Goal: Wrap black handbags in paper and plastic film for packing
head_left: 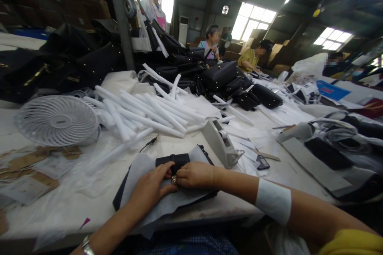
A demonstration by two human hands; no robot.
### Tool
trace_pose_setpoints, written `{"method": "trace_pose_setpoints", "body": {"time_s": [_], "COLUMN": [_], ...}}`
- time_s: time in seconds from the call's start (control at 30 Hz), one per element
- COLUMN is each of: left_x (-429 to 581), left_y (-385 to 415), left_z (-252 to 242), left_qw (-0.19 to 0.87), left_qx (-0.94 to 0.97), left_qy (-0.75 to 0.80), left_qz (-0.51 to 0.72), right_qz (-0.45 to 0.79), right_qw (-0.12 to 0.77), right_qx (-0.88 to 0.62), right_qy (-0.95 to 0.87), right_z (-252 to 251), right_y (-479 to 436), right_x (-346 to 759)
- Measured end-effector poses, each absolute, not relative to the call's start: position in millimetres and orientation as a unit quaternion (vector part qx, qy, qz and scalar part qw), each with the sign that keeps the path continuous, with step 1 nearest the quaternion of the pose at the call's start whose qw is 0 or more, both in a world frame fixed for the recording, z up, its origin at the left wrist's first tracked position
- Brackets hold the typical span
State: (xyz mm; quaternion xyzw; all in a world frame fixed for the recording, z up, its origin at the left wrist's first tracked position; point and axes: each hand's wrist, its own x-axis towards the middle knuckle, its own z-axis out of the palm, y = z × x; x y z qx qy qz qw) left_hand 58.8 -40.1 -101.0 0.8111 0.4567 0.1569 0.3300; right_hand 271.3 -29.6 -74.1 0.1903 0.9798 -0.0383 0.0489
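Observation:
A black bag lies on the table in front of me, mostly covered by a sheet of white tissue paper. On top of the paper is the bag's black flap or strap piece with a gold metal clasp. My left hand is at the clasp's left side, thumb and fingers closed around the piece. My right hand presses in from the right, its fingers bunched at the clasp. The fingers hide part of the metal.
A tape dispenser stands beyond my right hand. White foam tubes are heaped behind the bag, with a white fan at left. Black bags are piled farther back. Several people work across the table. A utility knife lies at right.

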Motion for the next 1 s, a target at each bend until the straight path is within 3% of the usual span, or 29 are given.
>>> {"method": "trace_pose_setpoints", "body": {"time_s": [0.37, 0.57, 0.8, 1.0], "left_x": [58.0, 57.7, 57.8, 57.8], "left_y": [-42.2, -42.1, -41.8, -42.9], "left_z": [-101.9, -101.6, -100.9, -98.2], "left_qw": [0.301, 0.306, 0.310, 0.306], "left_qx": [0.825, 0.826, 0.825, 0.827], "left_qy": [0.453, 0.449, 0.449, 0.448], "left_qz": [0.150, 0.148, 0.148, 0.146], "right_qz": [-0.132, -0.203, -0.129, -0.093], "right_qw": [-0.091, -0.152, -0.050, -0.033], "right_qx": [0.462, 0.478, 0.362, 0.338], "right_qy": [0.872, 0.841, 0.922, 0.936], "right_z": [-77.6, -86.1, -76.2, -74.0], "right_y": [-58.4, -71.7, -54.9, -48.7], "right_x": [263.0, 264.3, 265.4, 264.2]}}
